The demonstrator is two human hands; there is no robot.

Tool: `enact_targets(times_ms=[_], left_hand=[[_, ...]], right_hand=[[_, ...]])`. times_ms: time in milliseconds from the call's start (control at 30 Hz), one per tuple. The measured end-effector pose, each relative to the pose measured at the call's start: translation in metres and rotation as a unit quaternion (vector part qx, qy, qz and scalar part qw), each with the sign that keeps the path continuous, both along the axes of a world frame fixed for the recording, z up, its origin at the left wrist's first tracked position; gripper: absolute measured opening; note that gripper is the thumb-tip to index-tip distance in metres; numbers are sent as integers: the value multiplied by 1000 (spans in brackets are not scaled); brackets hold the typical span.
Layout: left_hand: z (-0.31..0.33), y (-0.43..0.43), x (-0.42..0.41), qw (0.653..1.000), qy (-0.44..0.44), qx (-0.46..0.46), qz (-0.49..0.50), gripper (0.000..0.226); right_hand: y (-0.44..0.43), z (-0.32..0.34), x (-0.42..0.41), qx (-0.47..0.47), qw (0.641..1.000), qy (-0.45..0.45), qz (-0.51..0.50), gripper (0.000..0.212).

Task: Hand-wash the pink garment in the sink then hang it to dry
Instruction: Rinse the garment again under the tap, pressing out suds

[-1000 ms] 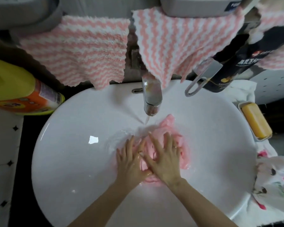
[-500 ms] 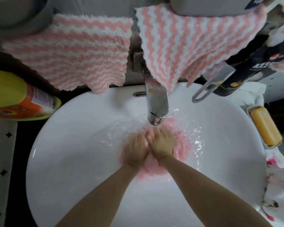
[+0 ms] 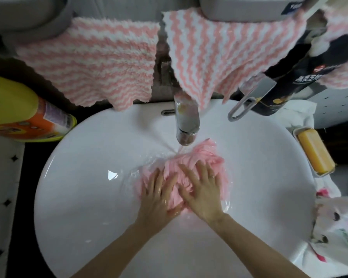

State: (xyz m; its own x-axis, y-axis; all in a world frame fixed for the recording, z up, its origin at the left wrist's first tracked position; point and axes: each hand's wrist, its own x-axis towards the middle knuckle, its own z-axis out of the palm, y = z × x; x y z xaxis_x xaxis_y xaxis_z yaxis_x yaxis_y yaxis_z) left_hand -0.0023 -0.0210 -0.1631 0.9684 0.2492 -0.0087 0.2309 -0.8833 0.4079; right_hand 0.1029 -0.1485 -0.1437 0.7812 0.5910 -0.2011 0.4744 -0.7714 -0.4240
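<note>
Currently left hand [image 3: 159, 199] and right hand [image 3: 203, 194] press the pink garment [image 3: 191, 159], fingers [image 3: 205, 171] spread wide, faucet [image 3: 187, 121] at its 12 o'clock.

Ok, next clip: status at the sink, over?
Left hand and right hand open, pressing flat on garment. Garment wet, bunched in sink under running tap. Nothing in the way.

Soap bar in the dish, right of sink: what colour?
Orange-yellow soap bar, clearest in the head view.
</note>
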Motion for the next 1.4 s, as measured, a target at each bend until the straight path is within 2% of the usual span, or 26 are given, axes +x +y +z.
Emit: enact_targets(times_ms=[100,267,367,467,567,667,733,767,800,833,867,900,933,967,1000,1033,1067,1100,1133,1167,1200,1233,1300,1400], left_hand=[[-19,-14,2,997,42,50,31,73],[-31,-10,27,986,-17,134,95,54],[-33,-1,46,983,-63,126,121,52],[-37,12,63,985,-96,103,100,48],[-27,19,73,993,-24,54,103,27],[-3,32,82,982,117,-69,128,34],[13,44,84,947,167,-198,191,35],[24,50,83,910,176,-281,250,37],[36,54,81,856,176,-375,310,40],[47,54,79,778,162,-489,359,41],[55,53,75,695,138,-589,390,39],[59,53,72,651,105,-634,404,33],[62,55,70,667,78,-613,415,25],[63,61,67,745,89,-527,399,18],[59,67,60,836,122,-400,355,26],[53,73,51,912,135,-239,306,40],[51,76,41,958,99,-92,251,50],[48,76,34,984,29,5,173,51],[51,71,28,996,-16,32,86,49],[50,66,22,1000,-13,-4,7,52],[42,62,14,997,19,-51,-52,65],[33,59,9,990,78,-84,-82,85],[14,59,1,982,154,-53,-99,116],[6,58,0,974,201,-4,-102,133]], right_hand=[[8,-19,-2,-44,998,-41,11,54],[29,-32,17,2,995,-102,-8,42],[41,-43,31,33,989,-142,-17,33],[56,-47,46,48,982,-173,-58,40],[68,-39,54,68,981,-166,-70,48],[66,-17,54,73,991,-65,-94,45],[54,-6,58,95,986,67,-121,34],[46,1,56,145,970,143,-133,27],[35,8,51,180,960,166,-138,34],[23,16,44,204,964,111,-128,43],[11,20,36,202,973,12,-110,46],[1,21,26,199,975,-66,-80,44],[-7,23,15,196,974,-106,-43,40],[-12,21,5,189,975,-118,10,38],[-17,15,-5,167,976,-119,71,41],[-21,7,-13,121,978,-116,122,51],[-23,-3,-19,60,978,-114,162,66],[-23,-13,-23,8,977,-109,182,80],[-20,-20,-24,-23,977,-98,187,88],[-15,-22,-23,-28,981,-84,175,86],[-10,-22,-19,-10,985,-77,155,77],[-5,-20,-16,21,988,-74,133,66],[2,-11,-6,76,990,-73,98,52],[5,12,6,105,988,-71,88,36]])
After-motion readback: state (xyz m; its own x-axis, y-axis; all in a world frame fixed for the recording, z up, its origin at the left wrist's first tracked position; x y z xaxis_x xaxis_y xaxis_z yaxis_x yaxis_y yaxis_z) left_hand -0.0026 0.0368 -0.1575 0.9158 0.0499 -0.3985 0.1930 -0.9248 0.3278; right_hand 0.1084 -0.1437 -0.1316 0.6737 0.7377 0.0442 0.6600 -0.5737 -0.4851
